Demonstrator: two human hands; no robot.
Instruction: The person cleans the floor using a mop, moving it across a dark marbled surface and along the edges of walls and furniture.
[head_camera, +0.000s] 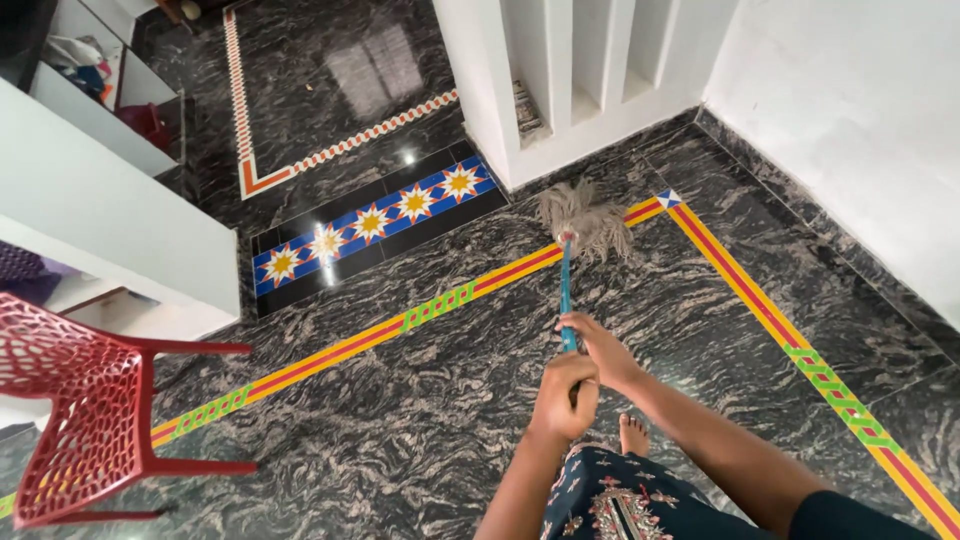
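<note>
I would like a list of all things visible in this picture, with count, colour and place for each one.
mop: one, beige string head on a blue handle, head on the floor near the white pillar
chair: one, red plastic with lattice pattern, lower left
floor: one, dark marbled stone with yellow, red and green border strips
star tiles: one row, blue with yellow and white stars, centre left
pillar: one, white, slotted, top centre
shelves: one white unit, top left, holding items too small to tell
foot: one, bare, below the hands
left hand: one, closed on the handle, nearer the body
right hand: one, closed on the handle, further down it
</note>
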